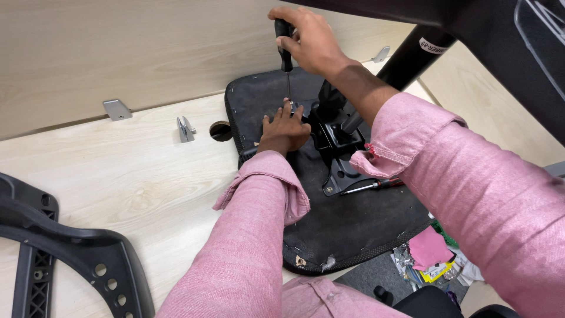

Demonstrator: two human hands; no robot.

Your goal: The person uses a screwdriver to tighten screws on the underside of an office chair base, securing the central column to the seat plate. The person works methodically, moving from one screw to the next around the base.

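Both pink-sleeved arms reach forward: right hand (312,38) raised, fingers curled in a grip; left hand (283,131) pressed flat below.

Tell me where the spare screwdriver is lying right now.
In the head view, the spare screwdriver lies on the upturned seat base, just under the right sleeve and beside the black metal mechanism plate.

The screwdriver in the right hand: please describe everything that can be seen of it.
The screwdriver has a black handle and a thin metal shaft. It stands nearly upright, tip down, over the upturned black seat base. The right hand grips the handle from above. The tip meets a small metal fastener beside the fingertips of the left hand, which rests flat on the base.
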